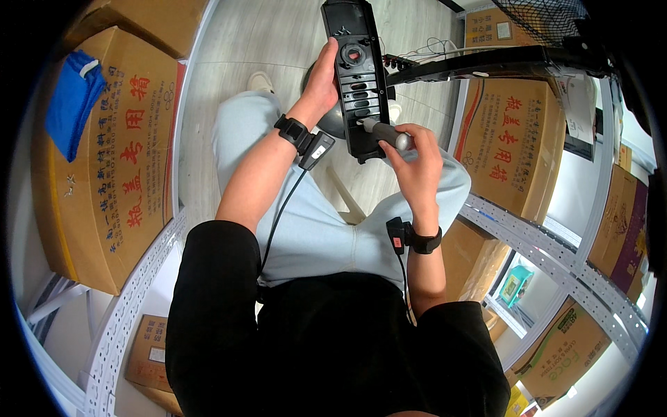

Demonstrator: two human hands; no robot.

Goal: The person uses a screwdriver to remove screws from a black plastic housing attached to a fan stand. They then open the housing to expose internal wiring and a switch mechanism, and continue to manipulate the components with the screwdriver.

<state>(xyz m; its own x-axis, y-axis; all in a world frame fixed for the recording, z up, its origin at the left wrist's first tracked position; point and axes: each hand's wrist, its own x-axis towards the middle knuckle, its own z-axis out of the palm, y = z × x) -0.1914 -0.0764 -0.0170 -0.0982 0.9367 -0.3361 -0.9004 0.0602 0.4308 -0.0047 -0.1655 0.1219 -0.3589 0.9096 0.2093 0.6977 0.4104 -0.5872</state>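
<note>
My left hand (321,82) grips the left side of a long black plastic housing (358,42), holding it tilted above my lap. The housing has a round ring, a row of slots and a raised rim. A few small pieces that look like screws (343,30) lie near its far end. My right hand (415,164) pinches a thick dark-grey tool handle (386,133) with a rounded silver end. The tool's lighter tip points left over the near end of the housing. Whether it touches the plastic I cannot tell.
Metal shelving (535,243) with cardboard boxes stands on my right. On the left, a large cardboard box (142,194) carries a blue cloth item (73,111). A black curved arm (479,64) and loose wires (434,47) reach in behind the housing.
</note>
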